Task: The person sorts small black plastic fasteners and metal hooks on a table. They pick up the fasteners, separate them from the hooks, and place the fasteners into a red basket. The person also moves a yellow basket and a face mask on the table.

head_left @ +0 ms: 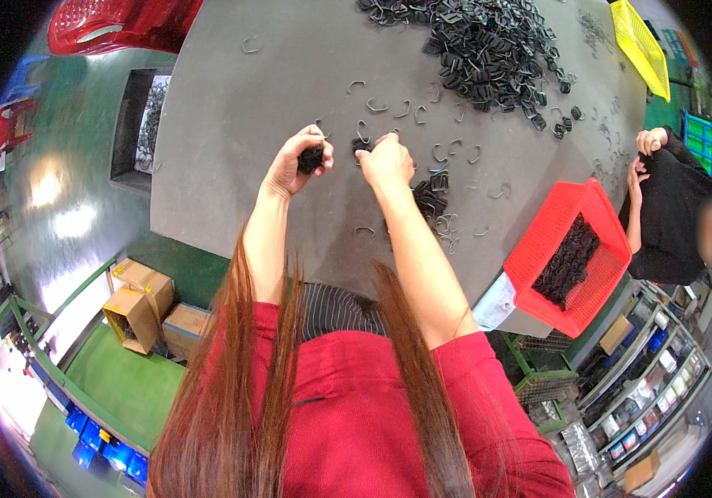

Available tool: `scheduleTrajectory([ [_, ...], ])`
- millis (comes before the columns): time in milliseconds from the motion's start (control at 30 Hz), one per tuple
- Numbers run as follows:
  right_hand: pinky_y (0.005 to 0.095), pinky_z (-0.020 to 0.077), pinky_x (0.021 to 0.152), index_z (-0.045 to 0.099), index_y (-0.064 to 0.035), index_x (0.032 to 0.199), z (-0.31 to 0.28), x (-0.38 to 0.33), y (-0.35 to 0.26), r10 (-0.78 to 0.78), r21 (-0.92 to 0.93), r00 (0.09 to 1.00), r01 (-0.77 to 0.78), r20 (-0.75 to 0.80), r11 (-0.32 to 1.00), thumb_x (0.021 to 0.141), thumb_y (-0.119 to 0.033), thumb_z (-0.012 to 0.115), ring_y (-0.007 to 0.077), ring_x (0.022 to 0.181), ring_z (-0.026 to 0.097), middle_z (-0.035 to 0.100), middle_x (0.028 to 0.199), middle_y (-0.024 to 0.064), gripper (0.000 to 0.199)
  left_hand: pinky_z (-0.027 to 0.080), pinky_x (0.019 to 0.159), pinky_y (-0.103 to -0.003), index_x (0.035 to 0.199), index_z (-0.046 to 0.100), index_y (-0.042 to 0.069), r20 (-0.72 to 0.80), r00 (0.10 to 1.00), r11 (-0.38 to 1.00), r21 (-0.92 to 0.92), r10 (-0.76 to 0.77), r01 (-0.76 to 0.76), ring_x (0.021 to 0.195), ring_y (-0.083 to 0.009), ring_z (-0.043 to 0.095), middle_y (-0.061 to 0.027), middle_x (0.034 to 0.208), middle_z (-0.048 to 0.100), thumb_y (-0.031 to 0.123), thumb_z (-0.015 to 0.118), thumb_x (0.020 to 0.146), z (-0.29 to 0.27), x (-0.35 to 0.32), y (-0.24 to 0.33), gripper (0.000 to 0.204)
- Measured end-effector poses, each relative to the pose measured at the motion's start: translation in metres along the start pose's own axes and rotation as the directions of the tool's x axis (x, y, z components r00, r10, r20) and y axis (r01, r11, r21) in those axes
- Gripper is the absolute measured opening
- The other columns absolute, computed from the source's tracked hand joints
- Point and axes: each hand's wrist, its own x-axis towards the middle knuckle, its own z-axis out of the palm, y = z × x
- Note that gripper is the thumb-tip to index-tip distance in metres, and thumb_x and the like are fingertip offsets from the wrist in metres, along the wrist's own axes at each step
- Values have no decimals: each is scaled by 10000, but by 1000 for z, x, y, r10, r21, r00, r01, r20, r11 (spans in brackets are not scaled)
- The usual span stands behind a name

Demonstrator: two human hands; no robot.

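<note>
My left hand (293, 162) is closed round a small black piece (310, 158), apparently plastic, above the grey table. Just to its right, my right hand (387, 163) pinches another small black piece (361, 147) at its thumb and fingertips. A bent wire clip (362, 130) shows beside those fingertips; whether they touch it I cannot tell. Several more loose wire clips (377, 105) are scattered beyond and to the right of my hands. By my right forearm lies a small heap of black pieces (430, 199) mixed with wire clips.
A large pile of black pieces with metal wire (489, 54) covers the table's far right. At the right edge stands a red plastic basket (530, 241) holding black pieces, with a yellow basket (642, 50) farther off. Another person (663, 199) works there. Cardboard boxes (144, 286) stand lower left.
</note>
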Motion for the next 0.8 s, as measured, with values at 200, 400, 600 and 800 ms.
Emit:
scheduleTrajectory([
  [200, 401, 486, 806, 526, -24, 1051, 9, -6, 7, -34, 135, 997, 43, -66, 990, 732, -273, 723, 313, 923, 628, 646, 955, 184, 450, 411, 396, -212, 939, 507, 22, -321, 938, 849, 525, 129, 62, 509, -109, 590, -88, 886, 658, 193, 505, 905, 14, -3, -25, 175],
  [400, 233, 424, 445, 606, -48, 901, 30, 18, 44, -40, 637, 985, -76, 166, 767, 745, -211, 716, 99, 560, 574, 622, 693, 31, 250, 375, 381, -206, 935, 501, 26, -336, 917, 865, 502, 215, -19, 472, -87, 550, -66, 885, 658, 204, 510, 904, 29, 0, -46, 181],
  [600, 241, 434, 468, 639, 2, 835, -30, -23, 108, -37, 827, 998, -18, 47, 562, 763, -133, 670, 99, 509, 540, 634, 698, 51, 157, 371, 387, -204, 948, 528, 32, -142, 990, 850, 523, 19, 59, 455, -74, 515, -42, 765, 616, 214, 531, 896, 103, 3, -69, 190],
  [800, 225, 396, 441, 630, -62, 867, -131, -94, 259, 286, 846, 906, 129, -313, 518, 814, -188, 635, 78, 529, 539, 609, 676, 11, 137, 458, 527, -263, 949, 572, 35, 211, 975, 718, 669, 64, -192, 582, -94, 542, -33, 750, 589, 256, 562, 863, 283, 3, -145, 238],
])
